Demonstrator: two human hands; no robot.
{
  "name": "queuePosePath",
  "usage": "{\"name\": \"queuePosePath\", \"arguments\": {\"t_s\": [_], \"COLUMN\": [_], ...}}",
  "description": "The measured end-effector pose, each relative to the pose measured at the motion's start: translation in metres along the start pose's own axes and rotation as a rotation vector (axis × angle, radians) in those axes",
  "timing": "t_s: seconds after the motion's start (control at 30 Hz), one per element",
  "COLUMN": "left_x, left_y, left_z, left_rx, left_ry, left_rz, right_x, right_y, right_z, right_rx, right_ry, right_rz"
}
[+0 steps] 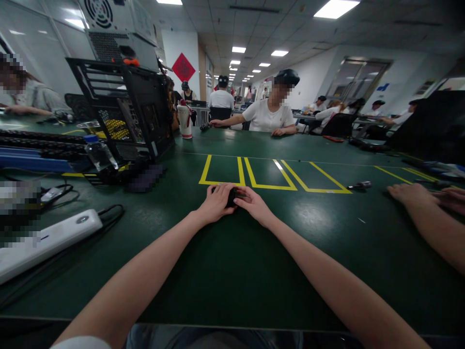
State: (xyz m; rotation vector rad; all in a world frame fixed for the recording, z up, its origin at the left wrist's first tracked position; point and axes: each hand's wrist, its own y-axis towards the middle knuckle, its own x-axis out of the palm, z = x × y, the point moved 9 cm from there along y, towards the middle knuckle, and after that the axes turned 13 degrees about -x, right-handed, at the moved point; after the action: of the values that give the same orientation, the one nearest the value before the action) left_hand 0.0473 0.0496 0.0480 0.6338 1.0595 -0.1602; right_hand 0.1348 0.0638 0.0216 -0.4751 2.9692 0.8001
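Note:
Between my two hands is a small black object (231,198), low over the green table (232,261) just below the first yellow outline. Most of it is covered, so its kind does not show. My left hand (217,203) is closed over its top and left side, with the thumb below. My right hand (252,203) grips at its right side, fingers bent and their tips against it.
Yellow tape outlines (271,186) run across the table beyond my hands. A black computer case (145,106), a water bottle (100,152) and a white power strip (51,242) stand or lie left. A small tool (359,185) and a co-worker's hand (412,194) are right.

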Motion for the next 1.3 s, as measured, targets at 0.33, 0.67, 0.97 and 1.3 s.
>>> {"name": "queuePosePath", "arguments": {"t_s": [0.33,0.67,0.97,1.3], "left_x": [-0.0014,-0.0013,-0.0021,-0.0001], "left_y": [-0.0005,-0.0007,-0.0010,-0.0005], "left_z": [0.0001,-0.0007,0.0002,-0.0007], "left_rx": [-0.002,0.004,0.004,-0.003], "left_ry": [0.009,0.005,-0.007,0.009], "left_rz": [0.018,0.006,0.003,0.008], "right_x": [0.0008,0.0013,-0.0018,0.0020], "right_y": [0.0011,-0.0008,0.0006,-0.0005], "right_z": [-0.0026,0.0024,-0.0013,-0.0003], "right_rx": [-0.039,0.033,-0.019,0.001], "right_ry": [0.011,0.016,-0.009,-0.031], "right_rz": [0.034,-0.002,0.058,0.005]}}
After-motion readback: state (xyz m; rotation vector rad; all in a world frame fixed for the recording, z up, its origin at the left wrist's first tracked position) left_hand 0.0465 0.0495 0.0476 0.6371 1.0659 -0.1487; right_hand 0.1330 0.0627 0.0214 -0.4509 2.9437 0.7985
